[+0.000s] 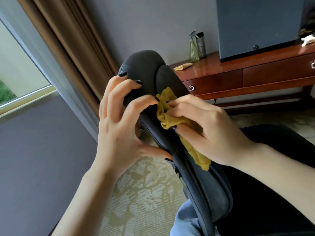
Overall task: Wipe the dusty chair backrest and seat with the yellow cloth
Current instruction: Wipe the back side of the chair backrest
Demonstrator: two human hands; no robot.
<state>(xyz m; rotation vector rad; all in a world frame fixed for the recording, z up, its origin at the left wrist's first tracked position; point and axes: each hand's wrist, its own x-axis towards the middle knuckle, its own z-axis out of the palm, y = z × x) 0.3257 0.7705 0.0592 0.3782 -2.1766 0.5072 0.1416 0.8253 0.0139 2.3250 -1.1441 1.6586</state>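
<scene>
The dark grey padded chair backrest [146, 68] runs from the upper centre down to the lower right, seen from its top edge. My left hand [119, 121] grips that top edge, fingers over the front and thumb behind. My right hand [204, 126] presses a bunched yellow cloth [166, 116] against the backrest's front face, with a tail of cloth hanging below the palm. The dark seat [281, 150] shows at the right, partly hidden by my right forearm.
A wooden desk [238, 77] with drawers stands behind the chair, holding a green spray bottle [194, 48], a grey bottle [201, 46], a folded tan cloth [183, 66] and a dark monitor [259, 24]. A brown curtain [68, 41] and window are at the left. Patterned carpet lies below.
</scene>
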